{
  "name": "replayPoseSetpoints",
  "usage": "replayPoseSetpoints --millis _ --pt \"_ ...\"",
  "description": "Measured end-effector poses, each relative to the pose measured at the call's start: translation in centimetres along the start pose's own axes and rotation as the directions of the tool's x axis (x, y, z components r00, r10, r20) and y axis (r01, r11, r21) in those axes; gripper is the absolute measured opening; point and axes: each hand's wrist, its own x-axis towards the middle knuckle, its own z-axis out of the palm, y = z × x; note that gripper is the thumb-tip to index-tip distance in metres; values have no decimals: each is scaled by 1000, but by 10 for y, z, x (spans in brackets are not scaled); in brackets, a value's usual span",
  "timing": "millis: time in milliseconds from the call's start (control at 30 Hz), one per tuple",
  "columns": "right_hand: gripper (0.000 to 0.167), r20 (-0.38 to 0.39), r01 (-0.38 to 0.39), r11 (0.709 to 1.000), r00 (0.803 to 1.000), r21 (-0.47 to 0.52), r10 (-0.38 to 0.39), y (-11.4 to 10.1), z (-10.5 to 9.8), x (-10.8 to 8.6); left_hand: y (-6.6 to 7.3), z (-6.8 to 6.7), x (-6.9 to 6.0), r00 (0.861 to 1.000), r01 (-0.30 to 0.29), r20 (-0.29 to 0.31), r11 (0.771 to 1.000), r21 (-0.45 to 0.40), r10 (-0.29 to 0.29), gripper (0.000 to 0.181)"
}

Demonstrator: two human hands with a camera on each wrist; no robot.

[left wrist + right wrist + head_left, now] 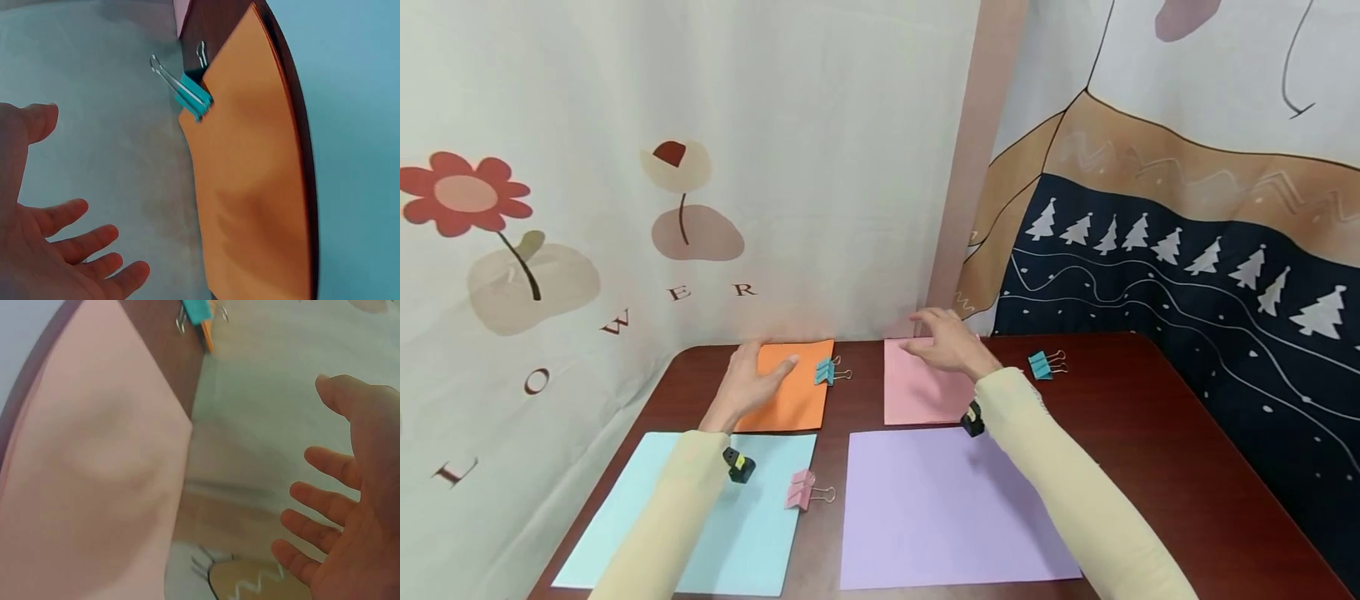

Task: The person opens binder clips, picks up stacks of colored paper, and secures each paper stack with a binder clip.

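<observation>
My left hand [747, 385] hovers above the orange paper [808, 404], its fingers spread and holding nothing. A teal binder clip [824, 372] grips that paper's right edge; in the left wrist view the same clip [194, 97] has its wire handles sticking out. Over the pink paper [917, 396] hangs my right hand [953, 343], fingers loosely extended with nothing in them. Both wrist views show a gap between the hand and the paper, with the hand's shadow on the sheet.
Nearer me lie light blue paper [752, 533], with a pink binder clip [801, 490] at its right edge, and purple paper [940, 517]. Another teal binder clip [1041, 365] sits right of the pink paper on the dark table [1150, 433]. Printed curtains [850, 167] stand behind.
</observation>
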Motion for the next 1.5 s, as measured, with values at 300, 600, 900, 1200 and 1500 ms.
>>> replayPoseSetpoints --millis 300,600,900,1200,1500 --pt "67 -21 -55 998 998 -35 54 34 -36 -17 30 12 7 996 -47 78 999 -17 48 91" --pt "68 -32 -139 989 990 -56 138 72 -59 -36 56 29 14 988 -76 133 997 -23 78 97" --pt "77 1 -233 972 973 -30 233 107 -74 -54 77 43 22 972 -138 193 990 -10 137 94" --pt "86 15 -321 947 947 -2 321 150 -85 -76 96 65 32 964 -145 227 989 14 138 91" --pt "84 40 -408 913 913 22 407 175 -79 -88 107 84 36 956 -113 276 993 17 104 89"
